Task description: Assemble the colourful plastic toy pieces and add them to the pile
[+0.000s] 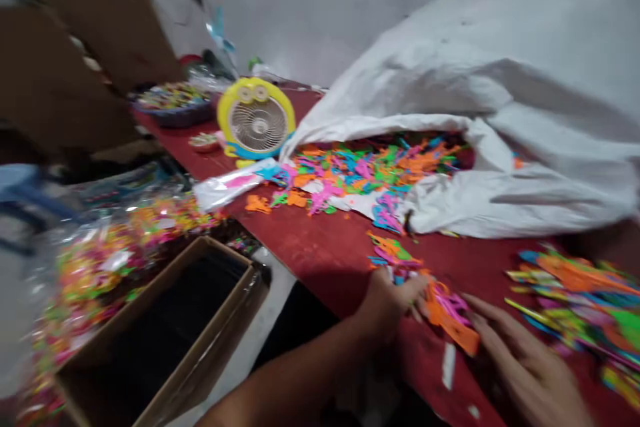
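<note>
At the red table's near edge, my left hand point(387, 300) is closed around a bunch of small coloured plastic pieces point(395, 250), orange, green, pink and blue. More pieces, orange and magenta point(450, 313), lie between my two hands. My right hand point(525, 360) is beside these, fingers stretched out and fingertips close to the orange one; blur hides whether they touch. A large white sack point(500, 80) lies on its side behind, and similar pieces point(360, 173) spill from its mouth. To the right sits another heap of coloured pieces point(585, 300).
A yellow-and-blue fan point(259, 120) stands on the red table point(315, 247), left of the sack. Further back is a basket of small items point(173, 107). On the lower left are an open cardboard box point(215, 353), filled clear bags point(105, 260) and a blue stool point(25, 180).
</note>
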A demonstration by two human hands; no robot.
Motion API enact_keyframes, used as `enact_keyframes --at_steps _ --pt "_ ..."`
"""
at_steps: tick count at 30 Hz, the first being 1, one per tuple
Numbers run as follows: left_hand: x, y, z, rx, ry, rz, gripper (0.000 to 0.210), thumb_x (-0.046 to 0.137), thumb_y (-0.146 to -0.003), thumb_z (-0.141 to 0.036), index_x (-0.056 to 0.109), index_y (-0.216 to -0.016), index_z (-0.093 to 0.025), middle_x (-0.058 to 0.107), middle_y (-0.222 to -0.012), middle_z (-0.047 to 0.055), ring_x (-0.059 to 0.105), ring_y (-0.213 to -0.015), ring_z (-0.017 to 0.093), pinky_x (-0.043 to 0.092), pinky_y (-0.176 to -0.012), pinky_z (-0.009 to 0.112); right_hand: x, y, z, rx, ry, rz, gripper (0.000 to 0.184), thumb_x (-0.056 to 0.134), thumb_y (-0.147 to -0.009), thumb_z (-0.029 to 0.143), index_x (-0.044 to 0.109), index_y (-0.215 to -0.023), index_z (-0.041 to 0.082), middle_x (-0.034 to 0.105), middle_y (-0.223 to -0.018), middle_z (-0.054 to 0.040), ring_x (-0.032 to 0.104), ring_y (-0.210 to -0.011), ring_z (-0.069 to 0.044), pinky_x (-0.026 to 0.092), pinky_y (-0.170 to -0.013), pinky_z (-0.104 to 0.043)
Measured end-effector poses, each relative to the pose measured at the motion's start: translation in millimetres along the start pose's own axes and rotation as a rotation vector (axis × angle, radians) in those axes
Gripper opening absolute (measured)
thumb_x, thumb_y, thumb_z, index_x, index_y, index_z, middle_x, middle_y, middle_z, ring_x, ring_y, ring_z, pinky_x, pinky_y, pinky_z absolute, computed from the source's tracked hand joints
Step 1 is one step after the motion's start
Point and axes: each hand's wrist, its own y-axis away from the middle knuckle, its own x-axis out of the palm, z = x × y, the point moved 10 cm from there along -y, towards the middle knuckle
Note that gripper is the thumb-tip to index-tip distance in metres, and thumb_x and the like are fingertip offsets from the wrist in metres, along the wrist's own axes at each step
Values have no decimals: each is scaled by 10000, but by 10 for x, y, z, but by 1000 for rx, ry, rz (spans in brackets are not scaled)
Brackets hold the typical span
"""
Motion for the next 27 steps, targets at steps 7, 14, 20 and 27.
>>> enact_keyframes --at_steps 7,14,20,27 --pt "41 2 -12 -13 66 28 324 665 -769 -416 590 -642 -127 572 -482 11 451 -375 83 325 -422 211 90 58 20 -1 64 51 391 497 -976 315 547 -1360 262 643 -1289 -73 648 -1127 -201 542 -923 -288" --pt "104 36 -43 -14 9 119 338 640 -775 -429 590 -624 -131 579 -490 21 456 -386 84 313 -439 217 235 7 392 -273 193 147 614 512 -951 221 322 -1527 317 470 -1448 -101 497 -1305 -239 476 -1031 -380" --pt "140 87 -58 -9 -35 203 350 651 -767 -456 602 -629 -138 575 -509 18 463 -403 88 329 -446 220 203 -13 406 -312 144 111 494 574 -922 205 510 -1395 330 568 -1315 -92 578 -1190 -245 511 -970 -384" --pt "167 119 -98 7 -125 226 344 651 -756 -432 552 -570 -159 528 -465 -1 404 -390 74 293 -430 217 158 13 391 -284 122 63 474 623 -895 221 544 -1353 317 582 -1269 -94 579 -1166 -258 520 -937 -395"
